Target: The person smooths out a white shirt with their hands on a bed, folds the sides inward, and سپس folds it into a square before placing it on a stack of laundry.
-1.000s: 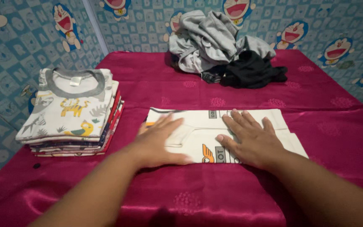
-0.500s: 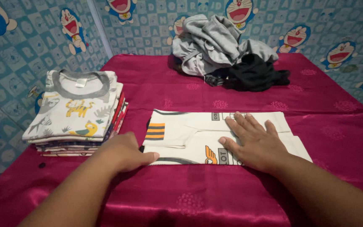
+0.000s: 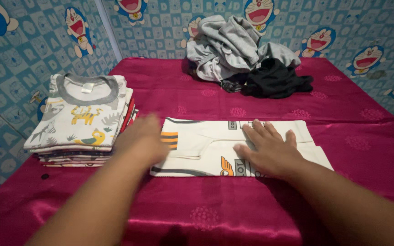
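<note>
Nearby, folded stack beside left hand.

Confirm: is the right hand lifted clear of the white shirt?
No. The right hand lies palm-down, flat on the folded white shirt.

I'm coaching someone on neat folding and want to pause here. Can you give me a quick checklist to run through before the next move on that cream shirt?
1. Right hand flat on the cream shirt, pinning it: ok.
2. Left hand at the shirt's left end: there, but blurred; grip cannot tell.
3. Shirt lies as a long folded strip on the red cloth; sleeve with orange and dark stripes tucked on top: ok.
4. Right end even: not ok, the lower layer juts out past the upper.
5. Folded stack beside the shirt, squared and level: ok.
6. Unfolded pile at the far edge, apart from the shirt: ok.
</note>
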